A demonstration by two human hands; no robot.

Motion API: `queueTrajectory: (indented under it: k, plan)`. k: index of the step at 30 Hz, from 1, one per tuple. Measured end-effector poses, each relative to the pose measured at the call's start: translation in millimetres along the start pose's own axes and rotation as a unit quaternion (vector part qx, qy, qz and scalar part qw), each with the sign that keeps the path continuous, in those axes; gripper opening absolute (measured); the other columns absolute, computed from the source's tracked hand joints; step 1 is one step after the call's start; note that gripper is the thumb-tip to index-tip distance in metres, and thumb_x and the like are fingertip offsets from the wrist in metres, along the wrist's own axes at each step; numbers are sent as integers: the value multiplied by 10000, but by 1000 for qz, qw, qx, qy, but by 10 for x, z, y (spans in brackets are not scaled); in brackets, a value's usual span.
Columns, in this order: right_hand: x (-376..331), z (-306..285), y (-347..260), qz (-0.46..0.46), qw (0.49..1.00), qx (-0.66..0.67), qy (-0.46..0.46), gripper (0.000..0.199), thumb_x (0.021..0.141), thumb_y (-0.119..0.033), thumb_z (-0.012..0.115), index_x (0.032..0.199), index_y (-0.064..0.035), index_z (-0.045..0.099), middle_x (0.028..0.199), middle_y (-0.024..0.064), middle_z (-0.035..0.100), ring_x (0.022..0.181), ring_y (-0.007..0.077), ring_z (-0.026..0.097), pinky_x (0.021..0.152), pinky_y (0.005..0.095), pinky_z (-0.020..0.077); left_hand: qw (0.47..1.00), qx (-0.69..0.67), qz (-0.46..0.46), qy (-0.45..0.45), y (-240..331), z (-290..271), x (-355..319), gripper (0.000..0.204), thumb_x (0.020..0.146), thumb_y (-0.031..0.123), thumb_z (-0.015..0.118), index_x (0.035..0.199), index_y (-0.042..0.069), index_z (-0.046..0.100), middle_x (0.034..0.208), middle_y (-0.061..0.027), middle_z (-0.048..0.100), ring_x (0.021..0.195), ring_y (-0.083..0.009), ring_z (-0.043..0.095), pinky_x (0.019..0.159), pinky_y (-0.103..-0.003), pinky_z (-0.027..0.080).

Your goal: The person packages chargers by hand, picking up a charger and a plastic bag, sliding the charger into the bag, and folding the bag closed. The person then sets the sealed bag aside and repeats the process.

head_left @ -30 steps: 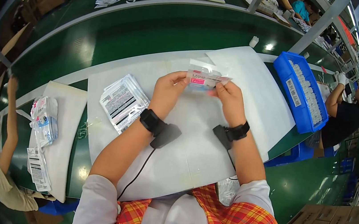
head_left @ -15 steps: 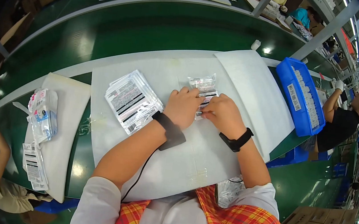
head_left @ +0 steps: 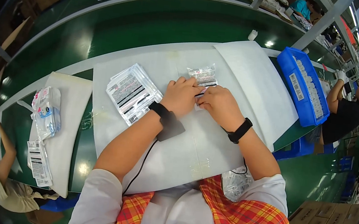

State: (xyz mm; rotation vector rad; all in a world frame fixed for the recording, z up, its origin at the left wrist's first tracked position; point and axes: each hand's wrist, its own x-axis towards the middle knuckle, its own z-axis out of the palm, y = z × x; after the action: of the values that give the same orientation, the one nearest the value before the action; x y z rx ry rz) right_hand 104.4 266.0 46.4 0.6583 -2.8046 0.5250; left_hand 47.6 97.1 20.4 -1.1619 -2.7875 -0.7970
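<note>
A silver printed foil pouch (head_left: 203, 75) lies on the white sheet in front of me, its upper part showing beyond my fingers. My left hand (head_left: 181, 96) is closed on the pouch's left lower side. From the right, my right hand (head_left: 221, 107) pinches the same lower part, fingertips meeting those of the left. The fingers cover most of that lower end, and a pale bit of it shows beneath them. Left of my hands sits a stack of similar flat pouches (head_left: 133, 92), slightly fanned.
A blue bin (head_left: 294, 88) of small white pieces stands right. Another white sheet (head_left: 255, 76) overlaps mine. Far left, plastic-wrapped packs (head_left: 47, 113) and more pouches (head_left: 39, 164) lie on a padded sheet. A small white bottle (head_left: 253, 35) stands beyond. People work on both sides.
My hands have come closer together over the pouch's lower end, and the right fingers have shifted up. The whole view has tilted slightly.
</note>
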Motion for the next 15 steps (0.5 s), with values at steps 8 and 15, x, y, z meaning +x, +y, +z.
queueTrajectory:
  k: [8, 15]
  plan:
    - [53, 41, 27, 65, 994, 78, -51, 87, 746, -15, 604, 687, -72, 633, 758, 98, 598, 782, 318, 580, 725, 411, 464, 1000, 9, -10, -11, 31, -84, -18, 369, 835, 135, 606, 1195, 213, 639, 1082, 6, 562, 1052, -220, 495, 906, -379, 347]
    - [-263, -410, 234, -106, 985, 131, -19, 111, 744, 23, 558, 835, -38, 567, 846, 145, 559, 840, 359, 524, 746, 423, 437, 999, 11, -17, -47, 80, -53, 31, 355, 858, 210, 591, 1211, 208, 629, 1148, -7, 565, 1099, -238, 484, 930, -396, 325]
